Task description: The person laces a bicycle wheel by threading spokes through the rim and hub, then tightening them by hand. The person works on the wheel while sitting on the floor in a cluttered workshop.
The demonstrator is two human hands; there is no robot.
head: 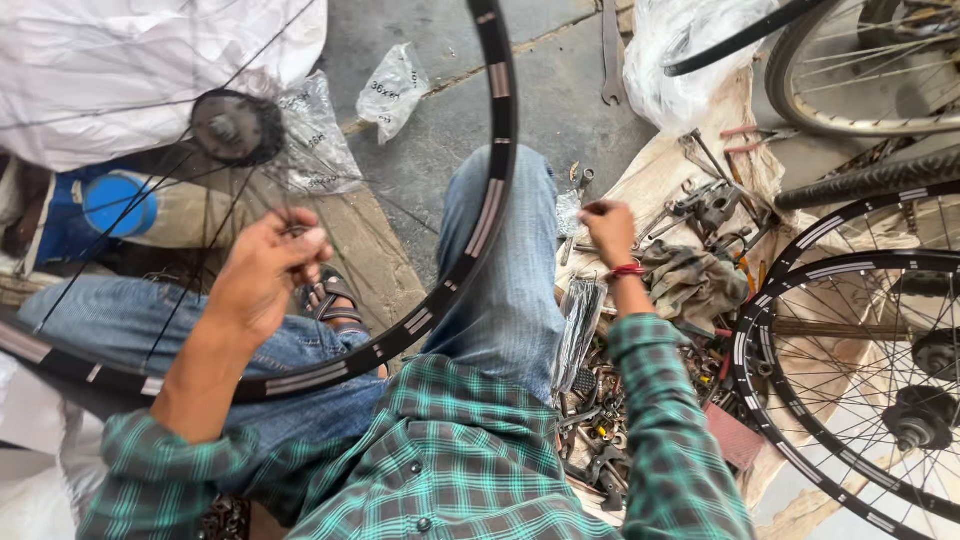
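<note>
Two hands busy here, so from closest out: your green plaid shirt (470, 470) fills the bottom, jeans (505, 290) above it, and you're sitting on the floor (560, 90) with a black rim (440, 290) lying across your lap. Your left hand (265, 270) is inside the rim, fingers pinched shut on what looks like a spoke end, though it's too small to be sure. Thin spokes (165, 215) run from there up to the hub (235, 127), which sits well above the hand near a white sack (120, 70). Your right hand (608, 232), red band at the wrist, is out past your knee with fingertips closed on something tiny, can't tell what. Just below it a bundle of spokes (578, 335) lies beside a heap of tools (600, 430) and a dirty rag (690, 280). Further right, two built wheels (860, 380) lean together. Way out there's a plastic bag (392, 92) and a wrench (610, 55) on the floor.
</note>
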